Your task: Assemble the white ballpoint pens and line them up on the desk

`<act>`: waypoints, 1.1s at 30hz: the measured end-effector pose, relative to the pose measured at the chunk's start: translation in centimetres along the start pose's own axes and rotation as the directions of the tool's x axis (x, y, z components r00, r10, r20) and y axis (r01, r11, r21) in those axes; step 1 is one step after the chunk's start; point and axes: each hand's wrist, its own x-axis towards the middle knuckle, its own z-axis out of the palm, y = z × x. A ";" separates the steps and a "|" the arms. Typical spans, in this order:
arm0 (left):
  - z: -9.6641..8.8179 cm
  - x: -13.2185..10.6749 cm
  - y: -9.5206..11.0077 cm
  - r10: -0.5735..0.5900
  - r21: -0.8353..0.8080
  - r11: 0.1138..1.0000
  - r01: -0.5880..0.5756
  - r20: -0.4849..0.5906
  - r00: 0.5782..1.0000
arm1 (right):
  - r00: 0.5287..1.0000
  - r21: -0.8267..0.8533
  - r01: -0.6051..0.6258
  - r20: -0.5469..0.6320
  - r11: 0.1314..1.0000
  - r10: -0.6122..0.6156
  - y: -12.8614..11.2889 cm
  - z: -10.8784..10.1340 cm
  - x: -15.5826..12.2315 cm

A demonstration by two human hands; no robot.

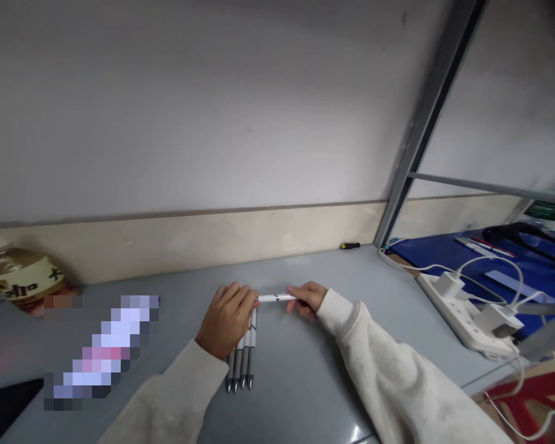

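Between my two hands a white pen (275, 298) is held level, just above the grey table. My left hand (229, 316) closes its fingers round the pen's left end. At the other end, my right hand (309, 298) pinches it between thumb and fingers. Beneath and beside my left hand lie several white pens with grey grips (245, 369), side by side, their metal tips toward me. The upper parts of those pens are partly hidden by my left hand.
A bottle with a yellowish label (25, 277) and a blurred-out object (106, 351) are at left. A small black-and-yellow screwdriver (350, 246) lies by the wall. At right are a white power strip (462, 317) with plugged-in chargers, cables and a metal shelf post (400, 185).
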 end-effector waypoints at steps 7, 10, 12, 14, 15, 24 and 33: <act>0.2 -0.2 -0.2 -0.091 -0.163 0.982 0.096 0.038 0.995 | 0.900 -0.310 0.364 -0.124 0.878 -0.417 0.2 0.4 -0.1; 0.5 -0.3 -0.5 -0.136 -0.264 0.954 0.142 0.043 0.990 | 0.812 -0.443 0.441 -0.175 0.781 -0.557 0.2 0.5 -0.3; 0.6 -0.4 -0.6 -0.138 -0.280 0.949 0.145 0.045 0.989 | 0.795 -0.428 0.458 -0.196 0.779 -0.575 0.2 0.5 -0.3; 0.6 -0.4 -0.6 -0.124 -0.266 0.955 0.133 0.052 0.991 | 0.820 -0.386 0.429 -0.212 0.816 -0.532 0.5 0.5 0.0; 0.6 -0.4 -0.6 -0.116 -0.253 0.959 0.127 0.056 0.992 | 0.849 -0.363 0.392 -0.209 0.845 -0.484 0.6 0.4 0.1; 0.8 -0.7 -0.6 -0.121 -0.219 0.965 0.142 0.104 0.987 | 0.869 -0.220 0.378 -0.250 0.899 -0.426 0.7 0.0 0.5; 0.6 -0.6 -0.4 -0.155 -0.284 0.938 0.196 0.162 0.975 | 0.896 -0.200 0.322 -0.251 0.925 -0.366 0.7 -0.2 0.6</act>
